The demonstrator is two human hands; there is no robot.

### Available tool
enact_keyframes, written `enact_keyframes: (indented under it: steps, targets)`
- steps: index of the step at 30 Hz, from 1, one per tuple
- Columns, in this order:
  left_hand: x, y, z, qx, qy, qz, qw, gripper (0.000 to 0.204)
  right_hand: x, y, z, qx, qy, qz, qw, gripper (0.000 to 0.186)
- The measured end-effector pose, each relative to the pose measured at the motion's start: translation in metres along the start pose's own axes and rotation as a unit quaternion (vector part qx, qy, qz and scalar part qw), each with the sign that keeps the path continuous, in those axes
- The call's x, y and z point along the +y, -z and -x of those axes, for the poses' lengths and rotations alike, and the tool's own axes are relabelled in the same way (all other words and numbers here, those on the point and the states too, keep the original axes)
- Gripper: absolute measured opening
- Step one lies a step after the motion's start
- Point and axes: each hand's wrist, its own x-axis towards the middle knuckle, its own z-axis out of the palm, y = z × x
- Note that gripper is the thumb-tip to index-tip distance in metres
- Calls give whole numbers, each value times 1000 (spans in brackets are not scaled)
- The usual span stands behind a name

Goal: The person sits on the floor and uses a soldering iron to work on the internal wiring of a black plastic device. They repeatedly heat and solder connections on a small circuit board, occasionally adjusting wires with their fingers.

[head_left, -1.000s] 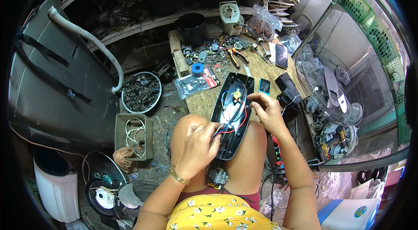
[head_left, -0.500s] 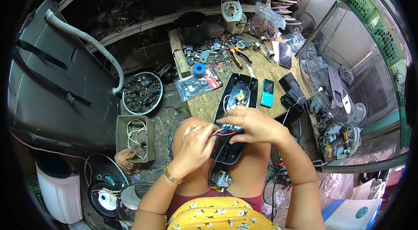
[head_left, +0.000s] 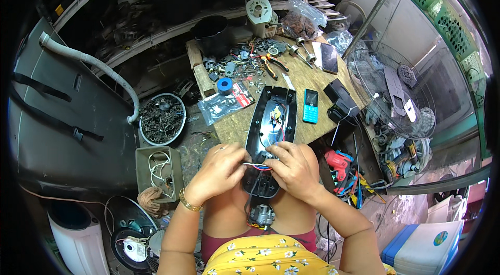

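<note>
A long black plastic housing (head_left: 257, 121) with a yellowish part (head_left: 276, 113) inside lies between my thighs and the table edge. My left hand (head_left: 219, 169) is pinched on a bundle of white, red and blue wires (head_left: 257, 166) across the housing's lower half. My right hand (head_left: 292, 169) grips the same bundle just to the right, fingers curled over the housing. A dark cable drops from it toward a small metal motor (head_left: 262, 215) between my thighs.
A wooden table (head_left: 328, 106) holds loose hardware, pliers (head_left: 270, 68), a blue tape roll (head_left: 224, 85), a turquoise phone (head_left: 310, 106) and a black device (head_left: 340, 102). A red drill (head_left: 339, 167) lies below right, a fan cage (head_left: 375, 60) right, a bin (head_left: 173, 176) left.
My right hand has moved from the housing's right rim down and left onto the wires. My left hand has shifted slightly left. The turquoise phone and red drill show more fully.
</note>
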Motion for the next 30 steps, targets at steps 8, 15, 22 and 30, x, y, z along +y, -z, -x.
enact_keyframes:
  steps: [8, 15, 22, 30]
  targets:
    - [7, -3, -3, -11, -63, 27, 998, 12, 6, 16, -12, 69, -65, 36, 995, 26]
    - [14, 0, -5, -7, -67, 44, 997, 15, 9, -3, -17, 40, 5, -104, 994, 28]
    - [7, -25, 5, 126, 43, 226, 965, 10, 20, -10, -22, -20, -9, -197, 980, 22]
    - [8, -59, -7, 161, 158, 570, 790, 25, 25, -7, -28, -65, -151, -298, 940, 23]
